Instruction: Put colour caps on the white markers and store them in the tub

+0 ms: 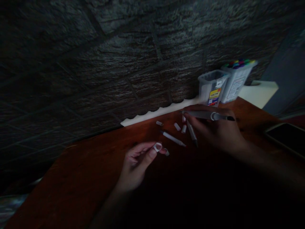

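Observation:
Between thumb and forefinger, my left hand (138, 162) pinches a small white marker cap (157, 147), its hollow end showing. Another pale cap (167, 153) shows by the fingertips of that hand; whether it is touched I cannot tell. My right hand (221, 130) is closed on a white marker (201, 115), held nearly level with a dark tip pointing right. An uncapped marker (173, 139) lies on the wooden table, its reddish tip toward the right. Beside it, partly under my right hand, rests a second marker (192, 132). Loose caps (177, 126) are scattered behind them.
A clear plastic box (212, 86) with a yellow label stands at the back right, touching a box full of colourful markers (238, 79). A white scalloped strip (159, 112) runs along the brick wall. A phone-like dark device (287, 138) lies at the right.

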Motion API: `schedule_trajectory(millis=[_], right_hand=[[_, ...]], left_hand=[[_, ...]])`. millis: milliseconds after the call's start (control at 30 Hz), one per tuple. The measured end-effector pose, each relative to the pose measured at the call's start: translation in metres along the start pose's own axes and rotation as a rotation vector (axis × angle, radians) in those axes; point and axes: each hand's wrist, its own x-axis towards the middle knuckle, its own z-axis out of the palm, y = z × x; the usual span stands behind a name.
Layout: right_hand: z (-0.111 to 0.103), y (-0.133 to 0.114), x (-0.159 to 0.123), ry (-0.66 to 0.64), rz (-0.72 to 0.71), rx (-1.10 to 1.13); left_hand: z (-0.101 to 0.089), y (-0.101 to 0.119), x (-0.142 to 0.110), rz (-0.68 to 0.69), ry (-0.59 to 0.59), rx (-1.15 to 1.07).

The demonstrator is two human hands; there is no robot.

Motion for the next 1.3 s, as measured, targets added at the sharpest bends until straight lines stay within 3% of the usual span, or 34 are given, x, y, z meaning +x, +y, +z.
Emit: schedule_trajectory(millis=[233, 500, 900, 1300], right_hand=[[0.007, -0.006, -0.005, 0.013, 0.139, 0.141], [0.008, -0.015, 0.002, 0.004, 0.288, 0.464], [0.009, -0.017, 0.004, -0.17, 0.597, 0.903], [0.017, -0.02, 0.002, -0.128, 0.7, 1.156]], left_hand=[[-0.006, -0.009, 0.004, -0.001, 0.005, 0.016], [-0.005, -0.008, 0.004, -0.01, 0.055, 0.097], [-0.002, -0.006, 0.007, -0.053, 0.048, 0.026], [0.0, -0.006, 0.008, -0.011, 0.045, 0.003]])
